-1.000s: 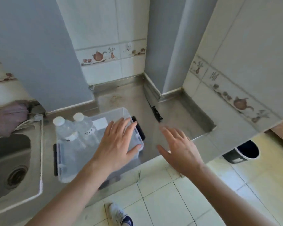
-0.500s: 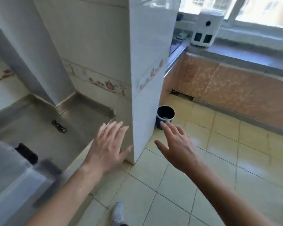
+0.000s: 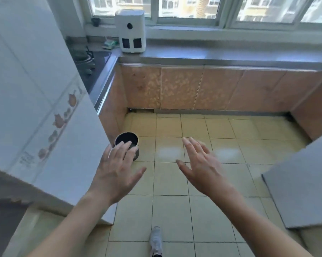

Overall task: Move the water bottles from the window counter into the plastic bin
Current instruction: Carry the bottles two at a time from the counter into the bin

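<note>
— Hands? Reporting state.
— Left hand (image 3: 117, 173) hovering at lower centre, fingers straight and spread, grasping nothing. Right hand (image 3: 203, 167) beside it, likewise released, palm down, fingers slightly blurred. Both well apart from any surface.

— Water bottles? Plastic bin?
— Not showing anywhere in frame; position impossible to tell. Window counter (image 3: 230, 54) running across the upper frame: smooth grey top with a straight metal front lip, carrying only a white rounded-box appliance (image 3: 131, 31) at its left end.

— Materials otherwise?
— Glossy yellowish square floor tiles (image 3: 175, 210) with dark grout, reflecting two pale patches. Mottled orange-brown cabinet fronts (image 3: 203, 89) below the counter. White tiled pillar (image 3: 36, 108) filling the left, banded with teapot motifs.

— Edges, room for moving?
— Pillar corner standing just left of the left hand. Round dark bin (image 3: 127, 141) sitting at the pillar's foot, partly behind the left fingertips. Grey slab edge (image 3: 301, 182) intruding at lower right. Open floor lying between, reaching to the cabinets. Grey shoe (image 3: 156, 242) showing at bottom centre.
</note>
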